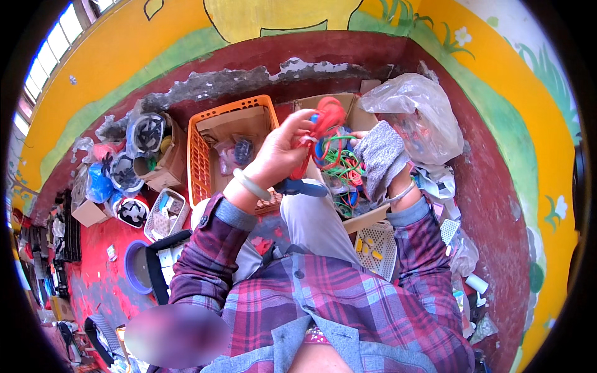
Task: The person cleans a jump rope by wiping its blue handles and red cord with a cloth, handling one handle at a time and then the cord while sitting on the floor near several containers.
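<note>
One red bundle (331,114) is pinched in the left hand (286,150) — held over one cardboard box (367,219) of tangled coloured cords (342,163). One grey cloth (381,154) covers most of the right hand (398,179) — I cannot tell whether its fingers grip. One orange basket (197,163) stands left of the left hand; one clear plastic bag (418,112) lies beyond the right.
</note>
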Action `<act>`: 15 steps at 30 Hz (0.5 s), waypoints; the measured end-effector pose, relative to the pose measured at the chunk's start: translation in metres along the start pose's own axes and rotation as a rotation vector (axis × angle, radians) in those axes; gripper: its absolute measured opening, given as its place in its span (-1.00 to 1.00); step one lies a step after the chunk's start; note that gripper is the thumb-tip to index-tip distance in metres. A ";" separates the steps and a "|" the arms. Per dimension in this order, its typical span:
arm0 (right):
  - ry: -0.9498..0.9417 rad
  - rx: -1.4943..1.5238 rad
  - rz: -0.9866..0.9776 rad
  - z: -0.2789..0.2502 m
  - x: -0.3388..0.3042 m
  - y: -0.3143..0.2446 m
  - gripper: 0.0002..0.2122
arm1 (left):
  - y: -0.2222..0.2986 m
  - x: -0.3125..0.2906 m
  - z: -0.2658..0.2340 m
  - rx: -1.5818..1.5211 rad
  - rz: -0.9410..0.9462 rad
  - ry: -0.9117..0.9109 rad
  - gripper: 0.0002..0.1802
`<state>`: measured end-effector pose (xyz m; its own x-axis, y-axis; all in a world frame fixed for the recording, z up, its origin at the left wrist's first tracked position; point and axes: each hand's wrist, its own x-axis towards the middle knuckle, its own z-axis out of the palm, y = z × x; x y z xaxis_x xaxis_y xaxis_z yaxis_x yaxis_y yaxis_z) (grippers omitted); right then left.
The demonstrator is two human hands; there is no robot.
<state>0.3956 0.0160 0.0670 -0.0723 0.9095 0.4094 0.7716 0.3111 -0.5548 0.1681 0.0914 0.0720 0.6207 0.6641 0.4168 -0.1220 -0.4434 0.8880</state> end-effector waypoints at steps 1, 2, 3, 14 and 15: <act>0.008 0.090 0.027 -0.001 0.000 -0.001 -0.81 | 0.010 -0.001 0.003 0.042 0.013 -0.027 -0.35; 0.016 0.179 0.054 -0.003 0.001 -0.002 -0.81 | 0.014 -0.001 0.004 0.126 0.075 -0.058 -0.36; 0.024 0.267 0.081 -0.004 0.001 -0.001 -0.80 | 0.017 -0.001 0.004 0.209 0.138 -0.088 -0.37; -0.029 -0.790 -0.255 -0.022 0.003 0.073 -0.83 | 0.064 -0.012 -0.036 -0.497 -0.007 -0.084 -0.30; -0.035 -0.745 -0.281 -0.022 0.004 0.075 -0.84 | 0.067 -0.013 -0.040 -0.522 -0.042 -0.047 -0.29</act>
<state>0.4675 0.0368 0.0427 -0.3367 0.8364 0.4325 0.9403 0.2748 0.2006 0.1211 0.0769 0.1338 0.6662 0.6416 0.3802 -0.4582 -0.0501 0.8874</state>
